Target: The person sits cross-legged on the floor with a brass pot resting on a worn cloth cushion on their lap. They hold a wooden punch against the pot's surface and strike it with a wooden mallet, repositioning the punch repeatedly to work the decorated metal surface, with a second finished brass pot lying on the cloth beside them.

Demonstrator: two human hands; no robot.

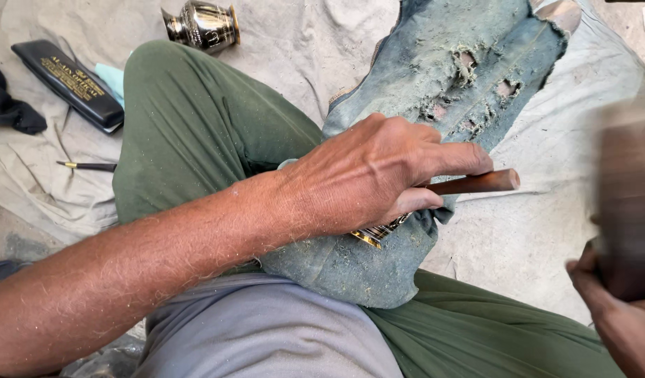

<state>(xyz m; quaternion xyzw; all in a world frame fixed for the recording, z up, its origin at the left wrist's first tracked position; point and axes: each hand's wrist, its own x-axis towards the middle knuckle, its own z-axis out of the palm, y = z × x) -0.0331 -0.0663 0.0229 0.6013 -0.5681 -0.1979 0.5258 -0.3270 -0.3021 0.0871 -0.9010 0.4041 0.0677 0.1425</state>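
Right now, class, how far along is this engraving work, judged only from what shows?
Looks done: one patterned metal vase stands aside on the cloth. In hand: the left hand presses a wooden-handled tool onto a patterned metal piece over worn denim; the right hand grips a blurred mallet. What is left cannot be told: the piece is mostly hidden.

A pale ground cloth (301,49) carries a metal vase (202,25), black case (67,82), thin tool (88,166) and dark rag (8,108).

Single head-worn view, looking steeply down from close above the seated person's lap. The left hand (378,175) sits near frame centre; the right hand (620,315) is cut by the lower right edge. The cloth-covered ground (525,231) fills the margins. No second view.
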